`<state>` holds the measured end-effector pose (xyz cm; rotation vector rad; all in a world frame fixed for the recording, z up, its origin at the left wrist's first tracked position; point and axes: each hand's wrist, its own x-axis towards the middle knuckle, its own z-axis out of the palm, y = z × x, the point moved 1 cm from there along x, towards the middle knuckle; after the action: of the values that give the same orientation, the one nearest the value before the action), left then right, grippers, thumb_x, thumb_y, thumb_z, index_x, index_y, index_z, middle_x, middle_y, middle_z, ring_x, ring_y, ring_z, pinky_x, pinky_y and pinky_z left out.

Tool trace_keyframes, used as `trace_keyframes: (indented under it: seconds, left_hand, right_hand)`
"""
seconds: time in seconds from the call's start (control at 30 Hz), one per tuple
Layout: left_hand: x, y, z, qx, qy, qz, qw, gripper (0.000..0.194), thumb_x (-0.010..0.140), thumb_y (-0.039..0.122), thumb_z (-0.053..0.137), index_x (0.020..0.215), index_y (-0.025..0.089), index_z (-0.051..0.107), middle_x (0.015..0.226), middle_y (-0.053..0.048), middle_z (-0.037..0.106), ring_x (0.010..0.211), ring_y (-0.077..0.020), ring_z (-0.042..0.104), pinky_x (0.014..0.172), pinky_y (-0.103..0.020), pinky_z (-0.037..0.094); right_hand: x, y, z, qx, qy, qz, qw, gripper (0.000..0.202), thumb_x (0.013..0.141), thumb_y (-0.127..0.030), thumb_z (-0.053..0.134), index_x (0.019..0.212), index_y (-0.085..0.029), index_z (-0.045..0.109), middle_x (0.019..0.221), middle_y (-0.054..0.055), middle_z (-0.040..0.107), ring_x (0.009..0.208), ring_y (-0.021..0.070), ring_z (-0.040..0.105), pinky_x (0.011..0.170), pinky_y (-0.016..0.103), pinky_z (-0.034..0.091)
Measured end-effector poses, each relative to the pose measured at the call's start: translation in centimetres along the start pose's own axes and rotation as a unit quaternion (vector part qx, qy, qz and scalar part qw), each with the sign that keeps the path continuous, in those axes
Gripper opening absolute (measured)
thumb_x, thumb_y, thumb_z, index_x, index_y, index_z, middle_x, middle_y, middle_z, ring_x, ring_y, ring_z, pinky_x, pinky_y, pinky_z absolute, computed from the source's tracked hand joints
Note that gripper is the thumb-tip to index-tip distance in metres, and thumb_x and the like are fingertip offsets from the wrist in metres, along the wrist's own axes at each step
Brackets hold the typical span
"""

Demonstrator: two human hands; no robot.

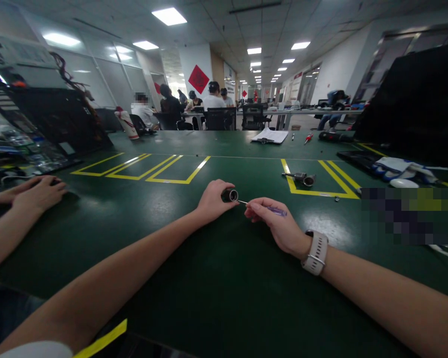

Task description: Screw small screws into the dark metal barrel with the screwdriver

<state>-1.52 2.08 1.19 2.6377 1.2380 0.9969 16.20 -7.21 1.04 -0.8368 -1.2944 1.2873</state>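
My left hand (213, 200) is closed round a small dark metal cylinder (232, 195), whose round open end faces the camera. In my right hand (271, 219), which wears a watch (315, 252) at the wrist, is a thin screwdriver (277, 211) with a purple, see-through handle. Its metal tip points left and reaches the lower edge of the cylinder; whether it touches cannot be made out. Both hands are just above the green table (194, 268). To the right, a metal part with a shaft (305, 179) lies inside a yellow tape outline.
Another person's hands (41, 194) rest at the left. A clipboard with papers (270, 135), a red-handled tool (308, 138) and a power tool (335, 137) lie at the back. Gloves (405, 168) and a white mouse (403, 184) are right. A bottle (127, 123) stands back left.
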Motion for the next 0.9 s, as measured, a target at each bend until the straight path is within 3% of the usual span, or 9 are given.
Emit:
trace_keyframes:
  seconds: [0.1,0.2,0.3,0.43,0.67,0.9]
  left_hand:
    - [-0.1,0.3,0.2,-0.013,-0.022,0.022,0.999,0.029,0.065,0.037,0.07,0.08,0.015,0.057,0.084,-0.004,0.055,0.081,-0.0188,0.051,0.072,-0.033,0.043]
    - [-0.1,0.3,0.4,-0.058,-0.055,-0.016,0.997,0.031,0.064,0.036,0.069,0.077,0.016,0.05,0.077,0.0,0.052,0.068,-0.0141,0.049,0.059,-0.026,0.04]
    - [-0.3,0.6,0.3,-0.094,-0.09,-0.04,0.991,0.029,0.067,0.035,0.067,0.078,0.016,0.049,0.071,0.002,0.052,0.061,-0.0117,0.047,0.053,-0.023,0.036]
    - [-0.6,1.5,0.1,-0.072,-0.126,-0.004,0.989,0.016,0.072,0.03,0.061,0.071,0.016,0.052,0.065,0.003,0.053,0.06,-0.0115,0.049,0.054,-0.023,0.035]
    - [-1.0,2.2,-0.2,0.004,-0.119,0.097,0.988,0.005,0.075,0.018,0.055,0.071,0.016,0.052,0.07,0.001,0.051,0.063,-0.012,0.048,0.057,-0.024,0.035]
    - [-0.9,1.9,0.2,-0.03,-0.099,0.086,0.991,0.006,0.076,0.019,0.055,0.072,0.016,0.051,0.069,0.002,0.051,0.064,-0.0117,0.049,0.058,-0.023,0.037]
  right_hand:
    - [-0.2,0.0,-0.1,-0.004,-0.038,-0.017,0.999,0.026,0.085,-0.039,0.051,0.091,-0.02,0.068,0.087,0.004,0.065,0.085,0.0181,0.058,0.074,0.033,0.042]
    - [-0.1,0.1,-0.3,-0.03,-0.043,-0.027,0.998,0.031,0.088,-0.039,0.044,0.093,-0.02,0.069,0.087,0.005,0.065,0.084,0.018,0.058,0.075,0.034,0.042]
    - [-0.1,0.1,-0.3,-0.048,-0.025,-0.045,0.998,0.024,0.087,-0.033,0.047,0.093,-0.019,0.066,0.085,0.004,0.064,0.082,0.0171,0.058,0.074,0.033,0.043]
    - [-0.4,-0.2,-0.1,-0.101,-0.009,-0.054,0.993,0.01,0.082,-0.026,0.054,0.087,-0.019,0.059,0.083,0.002,0.063,0.079,0.0162,0.058,0.073,0.033,0.044]
    - [-0.9,-1.0,0.8,-0.253,-0.004,-0.093,0.963,0.008,0.082,-0.023,0.052,0.08,-0.017,0.058,0.08,0.003,0.062,0.073,0.0158,0.057,0.067,0.03,0.044]
    - [-1.1,-0.7,0.6,-0.336,0.005,-0.169,0.927,0.009,0.084,-0.021,0.05,0.083,-0.018,0.059,0.079,0.003,0.061,0.073,0.0157,0.057,0.066,0.03,0.045]
